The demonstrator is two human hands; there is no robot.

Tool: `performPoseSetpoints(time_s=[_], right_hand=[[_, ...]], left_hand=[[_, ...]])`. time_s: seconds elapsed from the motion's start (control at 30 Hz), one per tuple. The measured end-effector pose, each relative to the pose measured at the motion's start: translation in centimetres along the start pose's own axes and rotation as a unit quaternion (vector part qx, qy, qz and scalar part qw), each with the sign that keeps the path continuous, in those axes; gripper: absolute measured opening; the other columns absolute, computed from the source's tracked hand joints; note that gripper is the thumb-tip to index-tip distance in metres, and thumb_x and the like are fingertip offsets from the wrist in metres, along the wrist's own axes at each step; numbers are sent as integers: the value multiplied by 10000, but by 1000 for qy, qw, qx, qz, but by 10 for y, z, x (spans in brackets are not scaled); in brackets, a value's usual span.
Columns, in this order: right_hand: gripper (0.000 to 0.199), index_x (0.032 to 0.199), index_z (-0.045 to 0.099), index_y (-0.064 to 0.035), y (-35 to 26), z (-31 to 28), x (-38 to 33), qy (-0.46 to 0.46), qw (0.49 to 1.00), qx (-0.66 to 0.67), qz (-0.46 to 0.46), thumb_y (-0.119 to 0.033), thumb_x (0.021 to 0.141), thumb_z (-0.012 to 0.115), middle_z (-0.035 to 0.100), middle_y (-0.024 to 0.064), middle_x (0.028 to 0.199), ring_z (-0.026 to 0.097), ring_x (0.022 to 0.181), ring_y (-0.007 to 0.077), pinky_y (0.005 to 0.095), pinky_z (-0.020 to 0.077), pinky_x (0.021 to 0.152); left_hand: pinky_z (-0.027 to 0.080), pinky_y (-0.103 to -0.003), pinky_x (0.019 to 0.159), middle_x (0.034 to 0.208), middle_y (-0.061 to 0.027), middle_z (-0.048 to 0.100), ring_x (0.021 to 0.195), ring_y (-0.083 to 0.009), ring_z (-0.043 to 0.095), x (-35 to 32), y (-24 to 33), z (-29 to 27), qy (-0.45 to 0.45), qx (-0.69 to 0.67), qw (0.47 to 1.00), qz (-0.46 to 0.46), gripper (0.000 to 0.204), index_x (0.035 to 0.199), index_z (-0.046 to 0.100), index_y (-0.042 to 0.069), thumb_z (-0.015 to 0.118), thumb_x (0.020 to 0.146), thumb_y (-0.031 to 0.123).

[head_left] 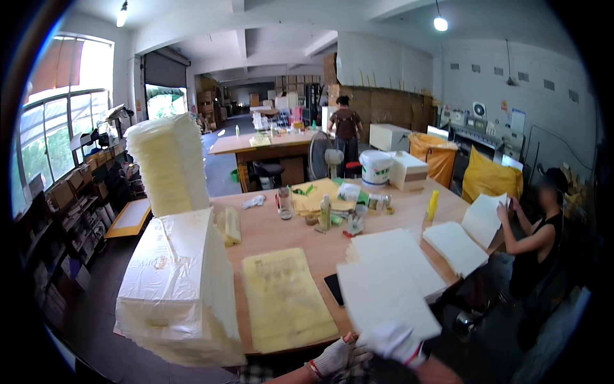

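A white sheet (384, 297), stiff like card, lies tilted over the table's front edge, its near side at my hands. My right hand (391, 342), in a white knit glove with a red-trimmed cuff, grips that near side; motion blurs it. Close beside it on the left, my left hand (336, 356) wears a similar glove with bare fingertips. Its fingers are curled by the sheet's near left corner, and what they hold is hidden. More white sheets (409, 256) are stacked just beyond. A dark phone (333, 290) sits partly under the held sheet.
Yellowish flat bags (288, 301) lie left of the phone. Tall stacks of wrapped pale sheets (169, 275) stand at the table's left. Bottles, a white bucket (375, 168) and a yellow bottle (432, 206) stand farther back. A seated co-worker (540, 230) handles a white sheet at right.
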State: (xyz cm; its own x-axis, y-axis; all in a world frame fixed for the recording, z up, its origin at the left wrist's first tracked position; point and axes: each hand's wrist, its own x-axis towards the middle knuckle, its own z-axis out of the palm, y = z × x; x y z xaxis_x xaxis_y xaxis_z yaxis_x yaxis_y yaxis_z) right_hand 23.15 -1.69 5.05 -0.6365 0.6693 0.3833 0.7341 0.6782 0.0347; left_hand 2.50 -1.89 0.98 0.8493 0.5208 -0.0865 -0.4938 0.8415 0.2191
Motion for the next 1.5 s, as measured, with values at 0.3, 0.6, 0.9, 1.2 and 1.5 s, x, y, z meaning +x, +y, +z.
performPoseSetpoints(time_s=[0.3, 0.6, 0.9, 1.2, 1.5], right_hand=[[267, 1004, 600, -35, -11, 36, -77, 126, 484, 753, 427, -224, 816, 575, 639, 94, 889, 622, 766, 182, 319, 506, 693], [262, 992, 598, -49, -107, 70, 12, 232, 556, 681, 417, -234, 806, 585, 640, 114, 852, 615, 737, 244, 373, 499, 670], [257, 979, 596, -63, -71, -57, -46, 247, 752, 431, 433, -244, 797, 594, 641, 134, 814, 608, 708, 306, 426, 491, 647], [273, 982, 625, -29, -84, -47, -14, 148, 958, 131, 208, -146, 735, 630, 622, 191, 956, 606, 838, 341, 418, 499, 708], [476, 1109, 563, -109, -16, 151, 12, -289, 875, 223, 317, -376, 724, 646, 604, 144, 1063, 569, 996, 307, 389, 464, 810]], left_hand=[[365, -311, 953, 1209, -115, 489, 1094, -209, 461, -71, 22, 27, 161, 608, 774, 70, 592, 1323, 310, 15, 535, 832, 256], [339, -443, 949, 1141, -282, 460, 1116, -419, 425, -64, 4, 0, 201, 855, 417, 234, 547, 1199, 431, -34, 568, 734, 219], [449, -394, 752, 987, -135, 594, 861, -255, 574, -85, 144, 14, 477, 797, 301, 216, 536, 1211, 459, 1, 623, 760, 239], [407, -183, 636, 974, -7, 621, 754, -56, 519, -57, 173, 9, 234, 481, 806, 256, 358, 1165, 512, 35, 564, 851, 198], [442, -376, 786, 901, -140, 591, 826, -290, 569, -4, 36, -13, 224, 828, 433, 275, 315, 1071, 532, 19, 525, 790, 159]])
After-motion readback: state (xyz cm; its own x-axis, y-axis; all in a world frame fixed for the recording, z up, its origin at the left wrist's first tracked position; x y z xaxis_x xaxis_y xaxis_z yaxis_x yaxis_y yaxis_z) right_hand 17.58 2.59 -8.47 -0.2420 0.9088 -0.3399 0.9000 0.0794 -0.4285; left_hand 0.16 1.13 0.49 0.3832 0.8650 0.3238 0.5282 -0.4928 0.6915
